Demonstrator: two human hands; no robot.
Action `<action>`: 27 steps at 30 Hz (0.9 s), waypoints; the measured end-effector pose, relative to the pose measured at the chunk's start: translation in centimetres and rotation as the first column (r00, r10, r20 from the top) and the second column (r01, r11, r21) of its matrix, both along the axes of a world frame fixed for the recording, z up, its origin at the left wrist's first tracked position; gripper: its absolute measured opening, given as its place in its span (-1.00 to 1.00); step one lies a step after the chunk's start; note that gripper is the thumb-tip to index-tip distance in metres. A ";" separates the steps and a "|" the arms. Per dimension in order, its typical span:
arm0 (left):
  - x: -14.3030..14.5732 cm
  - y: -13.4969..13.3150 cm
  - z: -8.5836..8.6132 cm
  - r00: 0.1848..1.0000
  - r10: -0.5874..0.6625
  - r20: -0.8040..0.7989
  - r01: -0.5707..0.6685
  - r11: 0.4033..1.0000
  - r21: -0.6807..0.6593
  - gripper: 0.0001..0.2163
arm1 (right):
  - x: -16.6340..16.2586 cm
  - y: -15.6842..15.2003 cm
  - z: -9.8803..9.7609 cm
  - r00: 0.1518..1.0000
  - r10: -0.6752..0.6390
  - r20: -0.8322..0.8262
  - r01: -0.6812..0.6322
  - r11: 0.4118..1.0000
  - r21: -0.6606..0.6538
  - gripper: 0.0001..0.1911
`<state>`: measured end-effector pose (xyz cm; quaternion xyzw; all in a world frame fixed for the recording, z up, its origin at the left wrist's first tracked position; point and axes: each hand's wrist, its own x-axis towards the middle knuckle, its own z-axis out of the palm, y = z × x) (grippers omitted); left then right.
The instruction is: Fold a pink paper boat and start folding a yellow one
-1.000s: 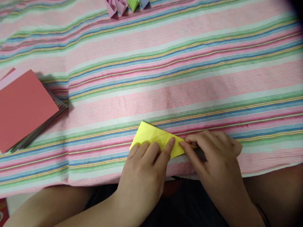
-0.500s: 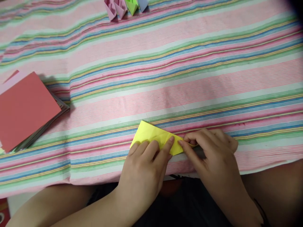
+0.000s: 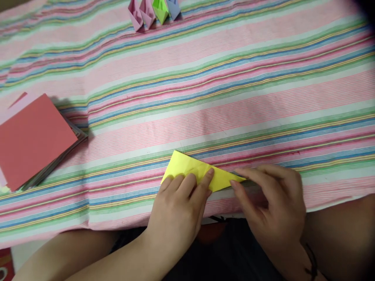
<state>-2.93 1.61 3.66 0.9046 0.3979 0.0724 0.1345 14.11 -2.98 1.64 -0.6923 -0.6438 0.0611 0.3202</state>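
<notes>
A folded piece of yellow paper (image 3: 190, 163) lies on the striped cloth near its front edge, narrowing to a sharp point on the right. My left hand (image 3: 177, 210) holds it down, the fingers bent over its lower edge and the index fingertip pressed on its middle. At the pointed end is my right hand (image 3: 271, 199), its thumb and index finger apart on either side of the tip. The thumb touches the lower edge there; whether the index finger touches is hard to see. The underside of the paper is hidden.
A stack of coloured paper (image 3: 38, 140), red on top, sits at the left. Along the far edge of view stand several folded paper pieces: pink (image 3: 147, 15), green (image 3: 161, 11) and blue (image 3: 174, 9). The striped cloth (image 3: 205, 113) has slight wrinkles.
My right hand has moved right along the yellow paper, and its thumb and index finger have spread from their pinch. The paper's pointed tip now shows. My left hand stays in place.
</notes>
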 end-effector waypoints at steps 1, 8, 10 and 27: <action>0.0 0.0 0.0 1.000 0.001 0.004 -0.001 1.000 -0.006 -0.67 | -0.1 -0.5 0.0 1.000 0.022 0.023 -0.022 1.000 0.015 -0.83; 0.0 0.0 -0.1 1.000 0.000 0.022 0.000 1.000 0.003 -0.68 | -1.2 -2.2 0.1 0.989 0.146 0.002 -0.145 0.988 -0.053 -0.74; 0.0 0.0 -0.1 1.000 0.002 0.021 -0.002 1.000 0.004 -0.67 | -1.2 -2.1 -0.1 0.991 0.132 -0.002 -0.132 0.990 -0.053 -0.74; -0.2 -0.1 -0.5 1.000 0.004 0.026 -0.005 0.999 0.036 -0.66 | -1.2 -1.9 -0.7 0.982 0.175 -0.075 -0.173 0.984 0.027 -0.79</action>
